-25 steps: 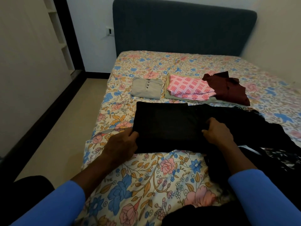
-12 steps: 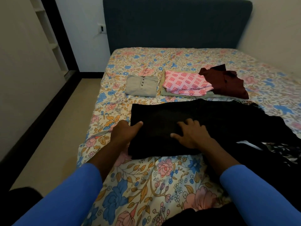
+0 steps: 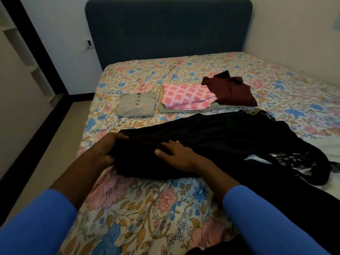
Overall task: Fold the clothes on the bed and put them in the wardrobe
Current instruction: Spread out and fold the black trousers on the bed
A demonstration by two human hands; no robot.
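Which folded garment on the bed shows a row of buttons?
The grey top, leftmost of the three folded pieces; the pink patterned cloth and maroon garment show none.

left hand (image 3: 103,151) now gripping black garment (image 3: 211,137) edge, edge lifted and bunched, right hand (image 3: 176,155) slid leftward

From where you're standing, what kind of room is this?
Most likely a home bedroom: a bed with a floral sheet, a padded dark blue headboard against the wall, and folded clothes laid out on the bed, such as the grey buttoned top, near a black garment being folded.
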